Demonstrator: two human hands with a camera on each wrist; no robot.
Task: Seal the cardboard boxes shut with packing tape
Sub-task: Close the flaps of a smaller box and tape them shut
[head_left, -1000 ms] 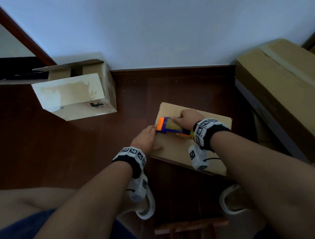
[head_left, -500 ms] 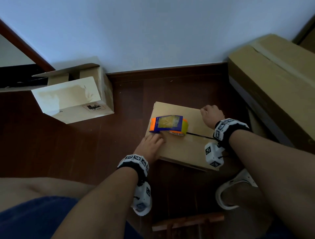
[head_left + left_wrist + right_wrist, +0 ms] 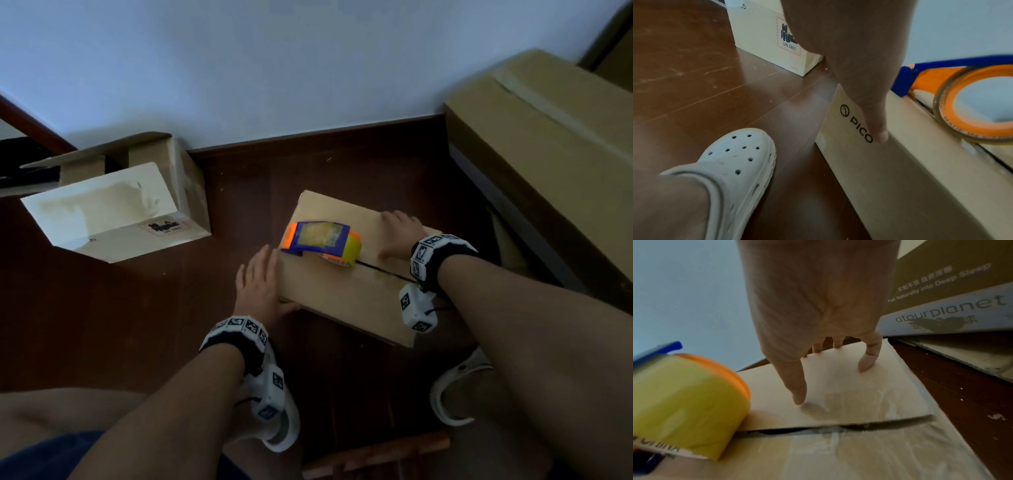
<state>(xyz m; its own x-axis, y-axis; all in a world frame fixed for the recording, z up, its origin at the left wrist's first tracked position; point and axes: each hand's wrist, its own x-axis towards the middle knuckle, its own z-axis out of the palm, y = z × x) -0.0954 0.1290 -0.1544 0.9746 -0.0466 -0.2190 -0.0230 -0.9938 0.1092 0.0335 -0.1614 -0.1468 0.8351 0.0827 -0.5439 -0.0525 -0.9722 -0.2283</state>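
A flat brown cardboard box (image 3: 346, 291) lies on the floor, its top flaps meeting at a dark, slightly gaping seam (image 3: 383, 270). A blue and orange tape dispenser (image 3: 320, 241) with a yellowish roll (image 3: 686, 402) stands on the box's left part, with no hand on it. My left hand (image 3: 258, 282) lies with straight fingers against the box's left end, its thumb (image 3: 878, 129) on the printed side (image 3: 890, 178). My right hand (image 3: 399, 234) presses flat on the far flap (image 3: 838, 389), fingers spread.
A pale box (image 3: 113, 216) with raised flaps stands at the left near the wall. A large brown carton (image 3: 548, 164) fills the right side. White clogs (image 3: 455, 390) (image 3: 735, 162) rest on the dark wooden floor (image 3: 137, 308). A wooden piece (image 3: 376, 455) lies at the bottom.
My right hand let go of the tape dispenser and moved right onto the far flap. My left hand slid from the box top to its left end. The dispenser stays put.
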